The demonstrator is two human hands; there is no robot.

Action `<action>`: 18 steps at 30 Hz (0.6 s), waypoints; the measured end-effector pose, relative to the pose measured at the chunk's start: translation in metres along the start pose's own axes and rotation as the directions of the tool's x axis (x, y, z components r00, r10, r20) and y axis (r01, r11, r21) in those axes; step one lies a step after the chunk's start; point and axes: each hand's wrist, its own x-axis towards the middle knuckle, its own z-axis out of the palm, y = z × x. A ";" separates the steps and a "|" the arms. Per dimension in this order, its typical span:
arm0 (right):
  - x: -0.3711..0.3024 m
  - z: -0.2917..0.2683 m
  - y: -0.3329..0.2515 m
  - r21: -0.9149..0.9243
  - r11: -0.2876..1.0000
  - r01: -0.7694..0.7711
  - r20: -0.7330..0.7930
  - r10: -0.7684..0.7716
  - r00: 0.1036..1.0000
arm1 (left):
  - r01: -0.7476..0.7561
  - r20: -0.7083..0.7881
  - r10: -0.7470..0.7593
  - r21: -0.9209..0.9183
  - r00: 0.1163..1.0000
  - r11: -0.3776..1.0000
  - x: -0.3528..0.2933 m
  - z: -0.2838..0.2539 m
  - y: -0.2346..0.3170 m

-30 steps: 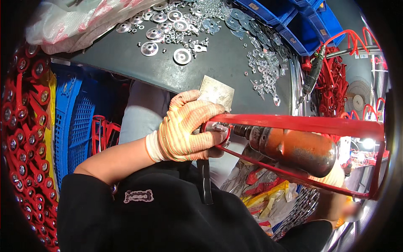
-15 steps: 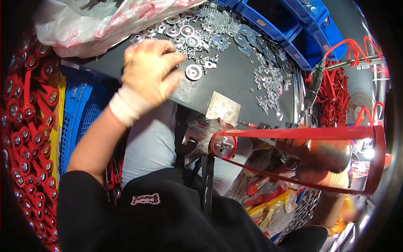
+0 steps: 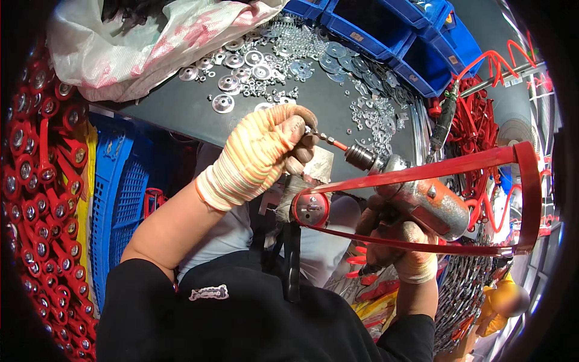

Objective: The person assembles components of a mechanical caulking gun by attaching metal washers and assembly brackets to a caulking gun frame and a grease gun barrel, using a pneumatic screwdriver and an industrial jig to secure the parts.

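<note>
My left hand (image 3: 250, 157), in a striped knit glove, pinches a small shiny metal part (image 3: 308, 130) at the tip of the driver's bit. My right hand (image 3: 410, 250), gloved with dark-stained fingers, is wrapped round a worn power driver (image 3: 431, 208). The driver's bit points left toward my left fingertips. A long red metal frame (image 3: 526, 193) reaches across in front of the driver. Its round end (image 3: 312, 209) sits against a taped fixture at the bench edge, with a screw or stud at the middle. A pale metal plate (image 3: 324, 164) partly shows behind my left fingers.
Loose washers, nuts and discs (image 3: 261, 71) lie across the dark bench (image 3: 181, 99). Blue bins (image 3: 368, 36) stand at the back, beside a white woven sack (image 3: 132, 57). Red metal parts (image 3: 45, 199) fill the left side near a blue crate (image 3: 111, 199). Red coiled hoses (image 3: 494, 66) hang at right.
My left hand has come from the loose parts to the driver's bit, now pinching a small metal part. My right hand has raised the driver. The red frame's right end has swung upward.
</note>
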 end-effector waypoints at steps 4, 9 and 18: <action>0.004 0.001 0.001 0.003 1.000 0.000 -0.006 0.000 1.000 | -0.004 0.012 0.003 0.089 1.000 0.996 0.000 0.008 0.000; -0.005 -0.002 0.004 -0.022 1.000 -0.019 -0.102 0.017 0.995 | -0.024 -0.081 0.054 0.329 0.995 0.944 -0.003 0.016 0.006; -0.006 -0.014 0.024 0.004 0.984 -0.176 0.095 0.175 0.980 | 0.007 -0.112 -0.005 0.022 0.994 1.000 -0.001 0.038 -0.011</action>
